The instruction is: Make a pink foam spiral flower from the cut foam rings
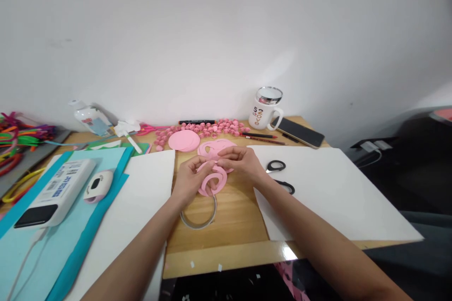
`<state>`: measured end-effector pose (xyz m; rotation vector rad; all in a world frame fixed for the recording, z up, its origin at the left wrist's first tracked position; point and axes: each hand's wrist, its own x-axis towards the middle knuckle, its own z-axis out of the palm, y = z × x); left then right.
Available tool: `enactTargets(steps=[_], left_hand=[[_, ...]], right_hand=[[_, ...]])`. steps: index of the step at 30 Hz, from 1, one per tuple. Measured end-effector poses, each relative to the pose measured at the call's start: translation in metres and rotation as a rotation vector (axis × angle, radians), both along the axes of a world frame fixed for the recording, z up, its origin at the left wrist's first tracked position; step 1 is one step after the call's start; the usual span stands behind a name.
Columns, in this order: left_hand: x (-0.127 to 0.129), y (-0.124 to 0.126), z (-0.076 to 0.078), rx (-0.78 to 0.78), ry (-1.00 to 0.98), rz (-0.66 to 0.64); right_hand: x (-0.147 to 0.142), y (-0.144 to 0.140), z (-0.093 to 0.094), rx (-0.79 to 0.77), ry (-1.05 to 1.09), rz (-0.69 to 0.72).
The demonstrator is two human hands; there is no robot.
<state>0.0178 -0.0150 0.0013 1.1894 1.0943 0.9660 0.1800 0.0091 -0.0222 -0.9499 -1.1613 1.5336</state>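
A pink paper spiral (214, 183) hangs between my hands above the wooden table. My left hand (192, 176) pinches it from the left side. From the right, the fingers of my right hand (240, 160) are closed on its upper edge, and the two hands' fingertips nearly meet. Just beneath lies a roll of tape (198, 225), standing out as a thin ring. Behind my hands rest more cut pink paper spirals (226, 143), partly covered by my fingers. A stack of pink paper circles (184, 140) lies to their left. Scissors (276, 166) with black handles lie under my right forearm, blades hidden.
Many small pink rolled pieces (226, 127) line the back by the wall. A white mug (263, 113), a phone (300, 131) and pencils (259, 135) sit back right. White sheets (328, 188) flank the table. A power bank (58, 193) lies on blue paper at left.
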Motion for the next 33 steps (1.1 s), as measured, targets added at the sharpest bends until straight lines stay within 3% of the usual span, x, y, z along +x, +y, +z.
enactTargets(steps=[20,33], left_hand=[[0.002,0.0,0.004,-0.058,0.014,0.085],[0.0,0.002,-0.006,-0.042,0.013,0.078]], right_hand=[[-0.001,0.0,-0.002,0.016,0.006,0.003],[0.0,0.0,0.0,0.001,-0.045,-0.025]])
